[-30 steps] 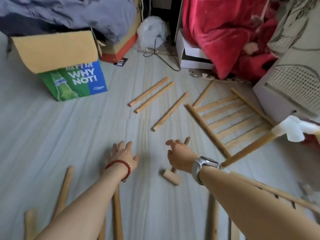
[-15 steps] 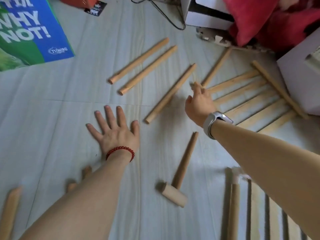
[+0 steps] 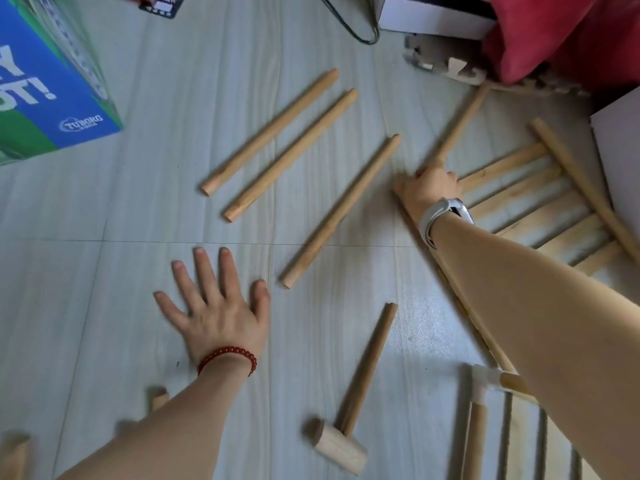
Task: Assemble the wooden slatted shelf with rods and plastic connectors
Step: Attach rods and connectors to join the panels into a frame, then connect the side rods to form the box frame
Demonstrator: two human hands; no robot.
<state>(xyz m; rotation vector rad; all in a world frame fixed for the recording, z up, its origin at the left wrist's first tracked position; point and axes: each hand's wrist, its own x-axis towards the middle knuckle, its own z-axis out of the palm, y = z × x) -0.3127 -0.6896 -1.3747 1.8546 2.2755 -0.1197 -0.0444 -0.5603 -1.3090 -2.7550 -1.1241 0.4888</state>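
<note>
Wooden rods (image 3: 341, 209) lie loose on the floor (image 3: 104, 271). Left hand (image 3: 218, 306) presses flat, fingers spread. Right hand (image 3: 427, 190) curls on the slatted panel's (image 3: 540, 202) near rail; mallet (image 3: 349, 420) lies between the arms.

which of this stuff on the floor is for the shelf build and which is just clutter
For the job:
loose rods
slatted panel, right hand on its corner
wooden mallet
white plastic connector on the second panel

Just lying about:
beer carton
red blanket
black cable
white box
</note>
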